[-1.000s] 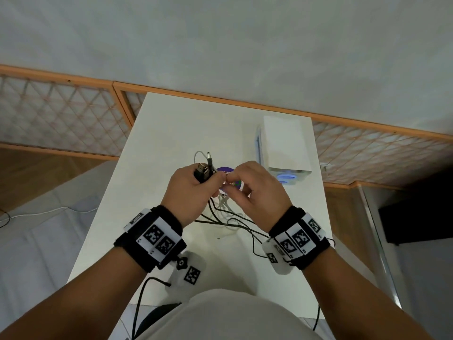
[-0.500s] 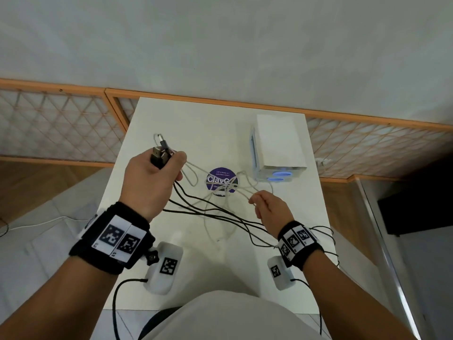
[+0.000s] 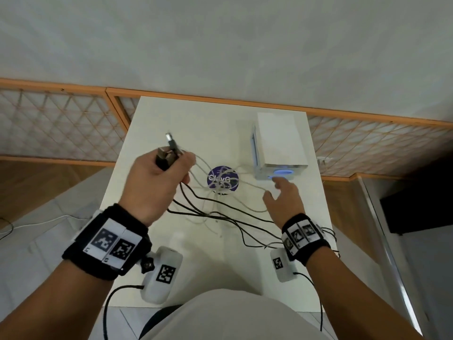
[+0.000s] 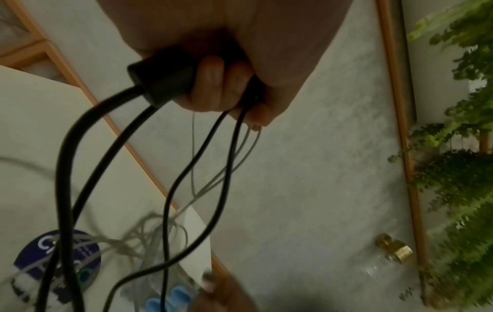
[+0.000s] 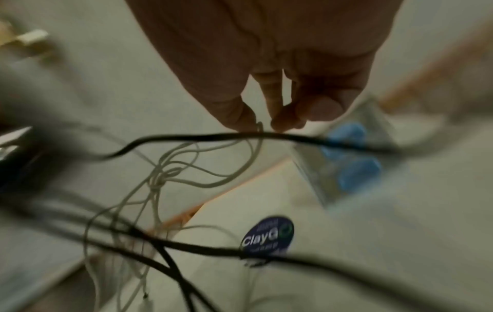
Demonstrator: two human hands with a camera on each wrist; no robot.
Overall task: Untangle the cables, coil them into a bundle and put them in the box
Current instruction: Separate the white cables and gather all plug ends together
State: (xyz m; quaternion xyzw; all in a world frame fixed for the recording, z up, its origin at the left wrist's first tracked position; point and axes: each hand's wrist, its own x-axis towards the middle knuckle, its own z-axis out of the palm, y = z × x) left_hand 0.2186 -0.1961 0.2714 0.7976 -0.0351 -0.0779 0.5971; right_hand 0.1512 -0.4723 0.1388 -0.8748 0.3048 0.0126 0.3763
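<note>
My left hand (image 3: 171,165) is raised over the left of the white table (image 3: 171,114) and grips black plugs (image 3: 168,153) and the ends of several cables. In the left wrist view its fingers (image 4: 213,84) curl round a black plug (image 4: 160,78). Black cables (image 3: 220,214) trail from it across the table to the right edge. A thin white cable (image 3: 245,185), knotted in the middle (image 5: 160,177), runs to my right hand (image 3: 272,190), which pinches it (image 5: 260,124) just before the white box (image 3: 279,141).
A round purple sticker (image 3: 223,179) lies on the table under the cables. Orange-framed lattice panels (image 3: 61,123) run behind the table. The table's right edge is close to my right wrist. A plant (image 4: 458,168) and a gold-capped bottle (image 4: 395,251) stand off the table.
My hands, together at the table's centre a second ago, have drawn apart: the left went left with the plugs, the right went right toward the box, spreading the cables between them.
</note>
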